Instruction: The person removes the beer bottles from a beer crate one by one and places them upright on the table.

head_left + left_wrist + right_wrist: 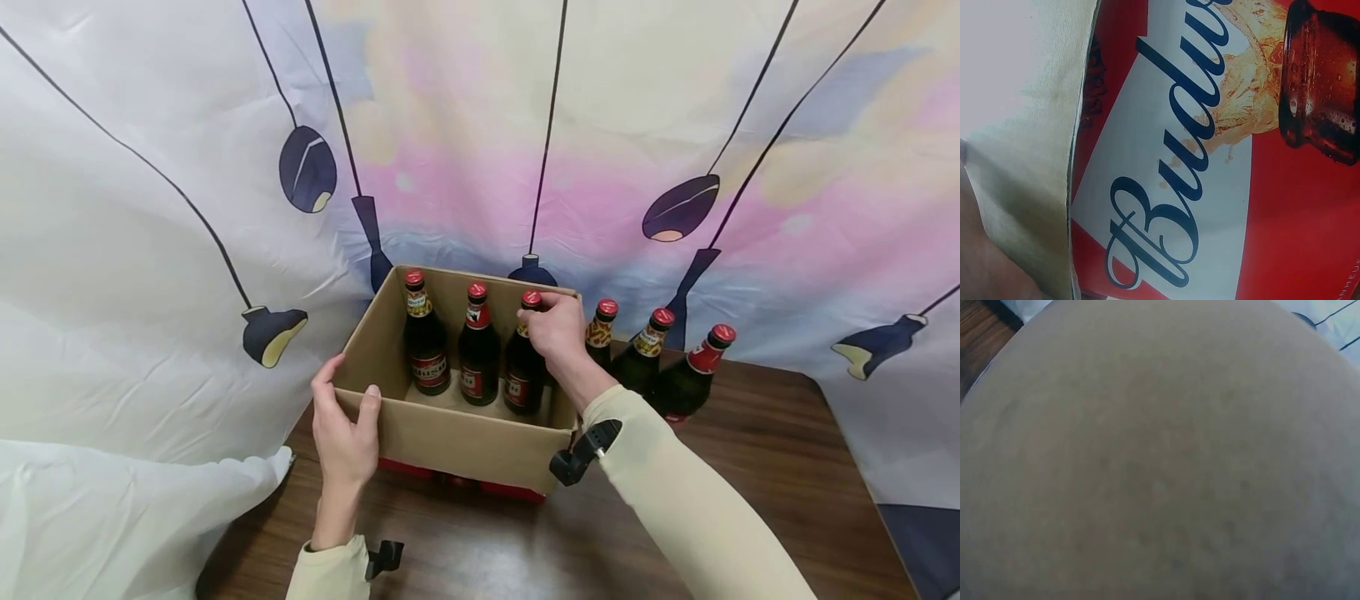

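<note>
The left arm enters from the near edge, left of centre, and extends toward the far side; its pale sleeve ends below a bare wrist. The left hand is in a gripping position, thumb raised on the right and set apart from the fingers, which bend on the left. The right arm, sleeved alike, runs diagonally from near right toward far left. The right hand is positioned farther out, fingers bent in a pinch and directed left.

Head view from above, facing 12 o'clock; wrist views close-up.
Left shares the carton with head; right, the table at 10 o'clock.
</note>
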Action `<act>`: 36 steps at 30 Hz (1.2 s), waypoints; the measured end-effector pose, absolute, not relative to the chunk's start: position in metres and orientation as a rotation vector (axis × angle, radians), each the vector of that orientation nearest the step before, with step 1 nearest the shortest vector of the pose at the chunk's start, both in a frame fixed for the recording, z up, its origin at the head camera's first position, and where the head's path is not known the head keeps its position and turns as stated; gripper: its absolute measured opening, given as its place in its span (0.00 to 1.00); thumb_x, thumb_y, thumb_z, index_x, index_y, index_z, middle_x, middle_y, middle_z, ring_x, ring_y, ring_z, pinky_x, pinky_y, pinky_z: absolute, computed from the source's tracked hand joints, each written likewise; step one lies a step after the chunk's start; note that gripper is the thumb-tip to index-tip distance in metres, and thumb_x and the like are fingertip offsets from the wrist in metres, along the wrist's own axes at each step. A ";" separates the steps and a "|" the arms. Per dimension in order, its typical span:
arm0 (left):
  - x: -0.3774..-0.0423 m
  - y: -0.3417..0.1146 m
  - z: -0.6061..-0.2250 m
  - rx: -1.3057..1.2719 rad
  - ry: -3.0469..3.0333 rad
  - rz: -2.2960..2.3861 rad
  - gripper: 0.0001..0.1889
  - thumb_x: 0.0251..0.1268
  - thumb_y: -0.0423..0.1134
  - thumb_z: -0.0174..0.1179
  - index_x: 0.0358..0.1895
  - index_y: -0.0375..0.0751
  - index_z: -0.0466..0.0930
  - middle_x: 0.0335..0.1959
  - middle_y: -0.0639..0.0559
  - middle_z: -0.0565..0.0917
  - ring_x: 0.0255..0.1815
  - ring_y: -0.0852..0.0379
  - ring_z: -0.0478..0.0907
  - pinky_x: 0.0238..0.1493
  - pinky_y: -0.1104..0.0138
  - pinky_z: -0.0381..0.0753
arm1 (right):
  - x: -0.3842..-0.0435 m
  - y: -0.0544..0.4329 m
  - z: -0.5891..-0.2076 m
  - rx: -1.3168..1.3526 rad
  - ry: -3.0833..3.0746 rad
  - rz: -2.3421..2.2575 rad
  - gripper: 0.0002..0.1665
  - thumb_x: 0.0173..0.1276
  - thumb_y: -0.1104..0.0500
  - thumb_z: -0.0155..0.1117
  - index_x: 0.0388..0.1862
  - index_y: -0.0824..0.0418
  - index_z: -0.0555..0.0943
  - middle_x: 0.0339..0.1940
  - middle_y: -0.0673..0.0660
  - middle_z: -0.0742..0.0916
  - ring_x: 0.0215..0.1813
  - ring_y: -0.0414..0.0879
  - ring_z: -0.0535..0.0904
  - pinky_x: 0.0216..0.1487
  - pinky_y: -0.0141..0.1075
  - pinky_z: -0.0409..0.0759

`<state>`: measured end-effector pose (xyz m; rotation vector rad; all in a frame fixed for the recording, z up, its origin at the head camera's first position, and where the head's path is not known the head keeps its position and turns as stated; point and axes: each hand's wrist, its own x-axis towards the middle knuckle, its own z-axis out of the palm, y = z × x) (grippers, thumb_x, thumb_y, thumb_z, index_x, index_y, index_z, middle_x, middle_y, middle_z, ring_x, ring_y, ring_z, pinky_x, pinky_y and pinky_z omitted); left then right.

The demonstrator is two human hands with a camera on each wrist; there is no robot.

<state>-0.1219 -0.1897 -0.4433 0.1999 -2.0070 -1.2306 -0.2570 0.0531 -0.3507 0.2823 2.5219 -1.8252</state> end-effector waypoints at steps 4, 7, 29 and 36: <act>-0.121 -0.190 -0.444 0.205 -2.014 -1.232 0.32 0.68 0.39 0.58 0.75 0.36 0.67 0.71 0.36 0.76 0.65 0.41 0.75 0.64 0.72 0.63 | -0.255 0.052 -0.351 0.260 2.577 -1.781 0.18 0.68 0.62 0.74 0.57 0.61 0.89 0.58 0.60 0.89 0.63 0.54 0.81 0.58 0.49 0.82; -0.121 -0.191 -0.444 0.209 -2.018 -1.230 0.32 0.69 0.39 0.58 0.75 0.36 0.66 0.71 0.37 0.76 0.66 0.41 0.74 0.64 0.71 0.63 | -0.254 0.051 -0.352 0.248 2.589 -1.790 0.18 0.68 0.61 0.74 0.56 0.62 0.90 0.57 0.60 0.89 0.61 0.54 0.81 0.58 0.49 0.82; -0.124 -0.188 -0.443 0.213 -2.034 -1.245 0.33 0.67 0.40 0.59 0.75 0.36 0.67 0.71 0.36 0.75 0.67 0.39 0.74 0.67 0.47 0.67 | -0.231 0.076 -0.324 0.086 2.494 -2.261 0.19 0.62 0.58 0.81 0.52 0.59 0.92 0.42 0.54 0.93 0.45 0.40 0.85 0.43 0.27 0.83; -0.122 -0.191 -0.443 0.225 -2.030 -1.227 0.33 0.67 0.40 0.59 0.75 0.37 0.67 0.71 0.38 0.76 0.66 0.41 0.74 0.65 0.53 0.66 | -0.224 0.085 -0.290 -0.112 2.423 -2.420 0.20 0.61 0.62 0.80 0.52 0.64 0.91 0.33 0.41 0.91 0.39 0.38 0.87 0.44 0.29 0.86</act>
